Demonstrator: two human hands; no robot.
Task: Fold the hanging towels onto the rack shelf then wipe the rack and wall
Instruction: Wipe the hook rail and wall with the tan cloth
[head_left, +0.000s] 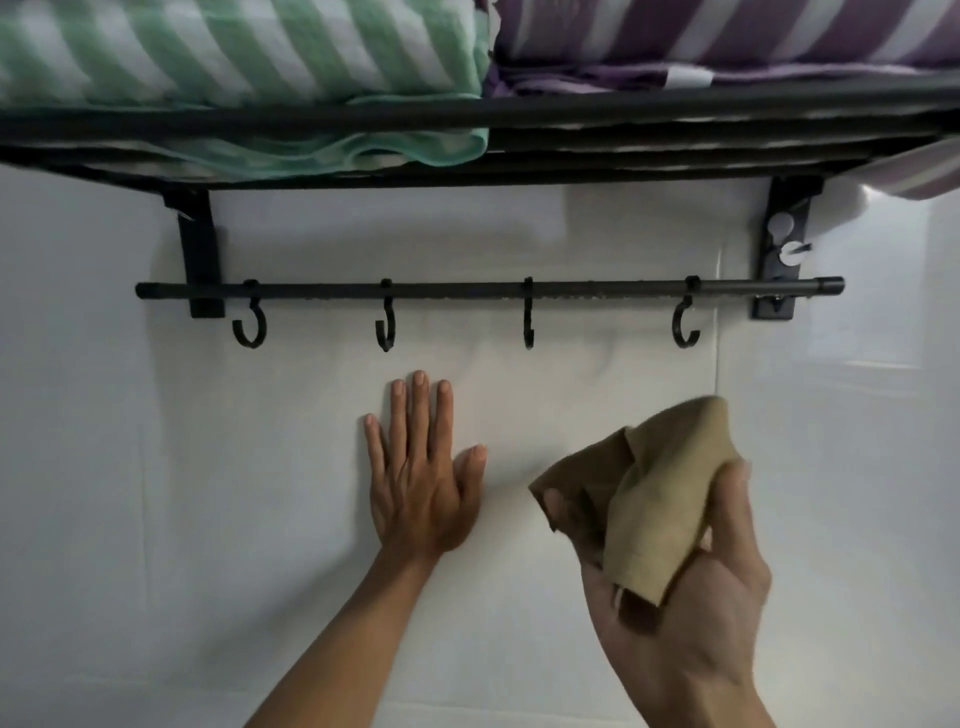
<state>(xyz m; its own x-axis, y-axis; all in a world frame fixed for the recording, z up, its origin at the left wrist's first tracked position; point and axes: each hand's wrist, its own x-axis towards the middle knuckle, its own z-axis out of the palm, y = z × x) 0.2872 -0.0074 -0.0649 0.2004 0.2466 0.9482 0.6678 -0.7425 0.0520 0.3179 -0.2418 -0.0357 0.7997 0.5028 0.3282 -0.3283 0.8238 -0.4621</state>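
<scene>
Against the white wall (156, 467), the left hand (421, 483) lies flat with fingers straight below the rack (488, 288), whose shelf carries the folded towels (244, 57) overhead, while the right hand (691, 587) grips a tan cloth (649, 493) just beside it.

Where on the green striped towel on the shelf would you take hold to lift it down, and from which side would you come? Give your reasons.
Judging from the pose, grip the folded edge of the green striped towel that droops below the shelf's front bar. Come from below and in front with the free left hand: that lip is exposed, while the purple striped towel lies close against its right side.
</scene>
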